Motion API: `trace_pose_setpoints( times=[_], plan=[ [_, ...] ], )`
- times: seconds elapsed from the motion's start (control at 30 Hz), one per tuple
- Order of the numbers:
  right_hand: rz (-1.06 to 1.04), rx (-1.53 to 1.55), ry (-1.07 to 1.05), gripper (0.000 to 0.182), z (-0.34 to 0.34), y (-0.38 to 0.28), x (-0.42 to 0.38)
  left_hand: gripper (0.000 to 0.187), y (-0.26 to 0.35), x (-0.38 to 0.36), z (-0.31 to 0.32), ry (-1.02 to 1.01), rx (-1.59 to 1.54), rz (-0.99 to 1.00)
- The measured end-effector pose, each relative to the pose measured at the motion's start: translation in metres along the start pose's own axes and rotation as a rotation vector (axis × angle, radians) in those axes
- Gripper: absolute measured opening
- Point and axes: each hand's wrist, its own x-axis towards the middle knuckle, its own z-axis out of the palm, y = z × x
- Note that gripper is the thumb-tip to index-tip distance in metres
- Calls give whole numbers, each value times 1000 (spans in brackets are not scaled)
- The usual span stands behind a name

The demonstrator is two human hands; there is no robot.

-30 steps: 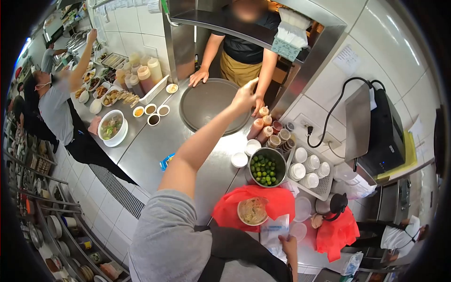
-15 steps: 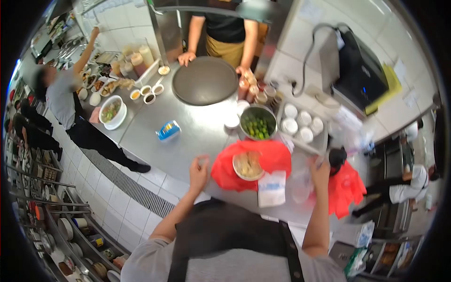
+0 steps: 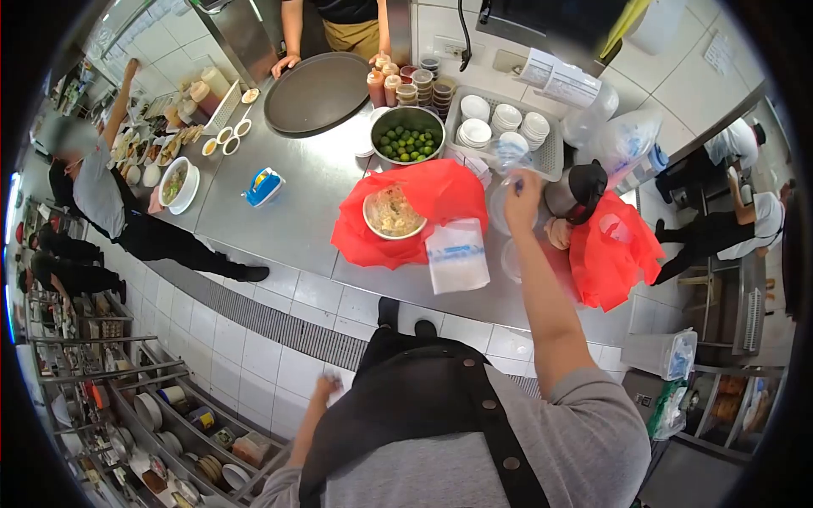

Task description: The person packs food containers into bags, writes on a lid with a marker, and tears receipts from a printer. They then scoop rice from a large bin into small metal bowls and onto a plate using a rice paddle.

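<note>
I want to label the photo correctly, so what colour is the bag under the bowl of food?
The bag is red, clearest in the current head view.

Right of centre in the frame, the right hand (image 3: 522,201) is over clear plastic lids (image 3: 498,215); whether it grips one is unclear. The left hand (image 3: 325,388), blurred, is below centre, apart from the steel surface (image 3: 305,237). Near the middle, a white bowl of food (image 3: 395,212) sits on a red bag (image 3: 360,241), a white packet (image 3: 457,256) just beside it. Above stands a metal pot of green limes (image 3: 407,142).
</note>
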Motion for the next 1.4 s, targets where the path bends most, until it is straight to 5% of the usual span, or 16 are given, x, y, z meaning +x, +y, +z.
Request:
trace_pose_setpoints(
  times=[0.13, 0.23, 0.37, 0.43, 0.6, 0.63, 0.67, 0.8, 0.9, 1.03, 1.07, 1.17, 1.23, 1.3, 1.33, 1.4],
  plan=[
    [-149, -72, -365, 26, 28, 35, 7, 39, -7, -136, 71, -101, -193, -208],
    [142, -699, -693, 46, 39, 47, 27, 39, 6, -178, 92, -55, -357, -356],
    [108, -706, -717, 59, 46, 64, 33, 40, 19, -190, 119, 52, -512, -416],
    [50, -614, -815, 47, 68, 97, 26, 40, 26, -177, 132, 109, -544, -375],
    [-86, -493, -478, 26, 42, 54, 3, 41, 27, -112, 138, 395, -339, 69],
    [-100, -511, -378, 23, 30, 30, -1, 35, 55, -96, 116, 324, -966, -406],
    [-240, -543, -274, 18, 24, 26, -5, 36, 62, -88, 98, 319, -1130, -388],
    [-443, -407, -36, 12, 15, 3, -7, 43, 73, -107, 38, 432, -1038, -250],
    [-336, -344, -25, 11, 17, -19, 5, 46, 20, -136, 39, 332, -1041, -397],
    [-287, -92, 182, 10, 42, -152, 16, 40, -99, -204, 94, 460, -1046, -760],
    [-274, 37, 209, 10, 57, -192, 3, 38, -132, -225, 99, 165, -976, -892],
    [-414, 290, -41, 22, 123, -297, -50, 32, -192, -267, 74, -143, -890, -1153],
    [-462, 301, -219, 26, 178, -340, -96, 30, -231, -280, 53, 157, -612, -347],
    [-363, 330, -459, 28, 233, -375, -152, 30, -283, -237, 6, 273, -877, -326],
    [-394, 329, -599, 28, 267, -377, -183, 33, -305, -188, -17, 251, -1290, -729],
    [-385, 184, -1001, 31, 325, -374, -252, 37, -310, -158, -83, 695, -1355, -497]
  ],
)
